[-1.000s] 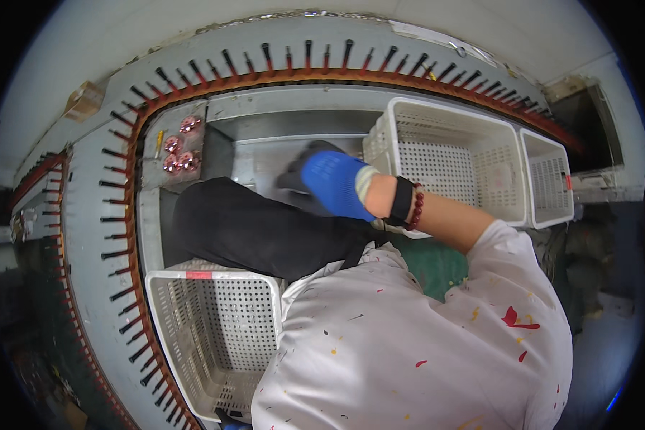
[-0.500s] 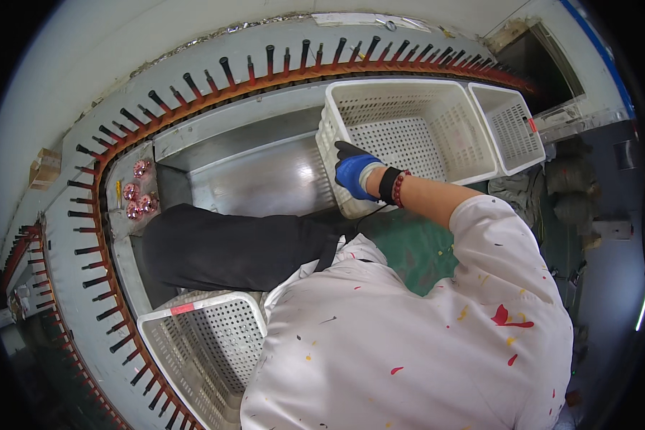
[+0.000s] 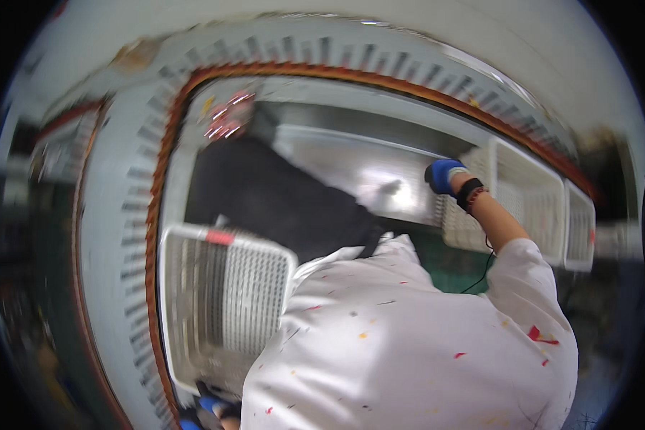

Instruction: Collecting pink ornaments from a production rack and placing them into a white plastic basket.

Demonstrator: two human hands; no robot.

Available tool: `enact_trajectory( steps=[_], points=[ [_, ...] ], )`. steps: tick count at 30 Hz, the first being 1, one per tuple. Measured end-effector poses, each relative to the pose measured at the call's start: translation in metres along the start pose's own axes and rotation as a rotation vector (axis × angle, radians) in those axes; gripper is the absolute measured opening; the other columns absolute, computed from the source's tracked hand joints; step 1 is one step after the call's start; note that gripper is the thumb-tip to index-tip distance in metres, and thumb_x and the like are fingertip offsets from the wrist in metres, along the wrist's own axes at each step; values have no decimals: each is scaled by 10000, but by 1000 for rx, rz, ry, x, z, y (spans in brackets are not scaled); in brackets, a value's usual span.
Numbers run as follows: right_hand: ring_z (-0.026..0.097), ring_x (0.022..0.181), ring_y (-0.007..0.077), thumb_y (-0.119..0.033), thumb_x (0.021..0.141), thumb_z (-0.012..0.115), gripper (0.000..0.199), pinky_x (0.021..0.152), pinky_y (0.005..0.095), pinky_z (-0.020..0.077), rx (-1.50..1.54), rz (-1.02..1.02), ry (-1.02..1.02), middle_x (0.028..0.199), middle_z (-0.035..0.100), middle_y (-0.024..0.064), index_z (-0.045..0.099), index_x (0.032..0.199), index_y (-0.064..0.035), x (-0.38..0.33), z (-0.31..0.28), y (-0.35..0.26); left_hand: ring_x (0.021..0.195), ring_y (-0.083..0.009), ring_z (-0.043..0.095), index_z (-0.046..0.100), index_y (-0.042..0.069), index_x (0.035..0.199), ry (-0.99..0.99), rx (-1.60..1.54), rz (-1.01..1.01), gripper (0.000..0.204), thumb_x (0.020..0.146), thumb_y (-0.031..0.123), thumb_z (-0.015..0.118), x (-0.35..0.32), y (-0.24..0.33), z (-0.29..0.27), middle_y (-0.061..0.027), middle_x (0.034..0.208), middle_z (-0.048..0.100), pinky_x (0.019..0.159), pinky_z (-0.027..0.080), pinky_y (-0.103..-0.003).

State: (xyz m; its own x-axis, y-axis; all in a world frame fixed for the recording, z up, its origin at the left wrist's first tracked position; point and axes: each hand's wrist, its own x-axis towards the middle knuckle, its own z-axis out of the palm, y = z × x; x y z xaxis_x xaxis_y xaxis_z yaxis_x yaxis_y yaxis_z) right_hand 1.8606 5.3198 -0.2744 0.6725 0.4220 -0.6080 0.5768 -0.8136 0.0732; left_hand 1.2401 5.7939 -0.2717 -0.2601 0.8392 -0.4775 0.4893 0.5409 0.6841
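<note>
Here on the right, has the blue-gloved right hand (image 3: 444, 176) at the left end of the white crate (image 3: 467, 228), up near the rim: cannot tell touching from just beside, nor fingers parted from fingers clamped, through this blur. Finds the crate to the right of that grip, at the right end of the metal trough (image 3: 337, 161). Down at the bottom, shows part of the left hand (image 3: 212, 406), blue-gloved too, just by the lower edge of the second crate (image 3: 254, 294), placing that crate just beyond the grip; again, cannot tell parted from clamped. Along the second crate's upper edge, a dark trouser leg (image 3: 279, 197); off the trough's upper-left corner, shiny pink pieces (image 3: 229, 118), smeared; along the back, an orange-brown rail (image 3: 287, 69).
</note>
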Motion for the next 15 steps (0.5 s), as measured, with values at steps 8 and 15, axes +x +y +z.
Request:
enact_trajectory(
  steps=[8,15],
  points=[
    [618,970,303,-81,853,501,260,846,355,467,374,-727,733,1009,652,162,636,1072,-47,54,-191,-211,652,-158,555,644,-8,987,75,-178,238,357,803,293,691,41,-28,-8,-58,825,644,607,436,-294],
    [618,811,211,-61,861,548,228,732,333,473,725,-1537,548,866,642,112,638,1071,-52,-51,-243,-417,889,-247,605,554,-9,1163,357,231,508,451,798,231,666,51,-64,-52,-162,1013,650,786,467,-346]
  ],
)
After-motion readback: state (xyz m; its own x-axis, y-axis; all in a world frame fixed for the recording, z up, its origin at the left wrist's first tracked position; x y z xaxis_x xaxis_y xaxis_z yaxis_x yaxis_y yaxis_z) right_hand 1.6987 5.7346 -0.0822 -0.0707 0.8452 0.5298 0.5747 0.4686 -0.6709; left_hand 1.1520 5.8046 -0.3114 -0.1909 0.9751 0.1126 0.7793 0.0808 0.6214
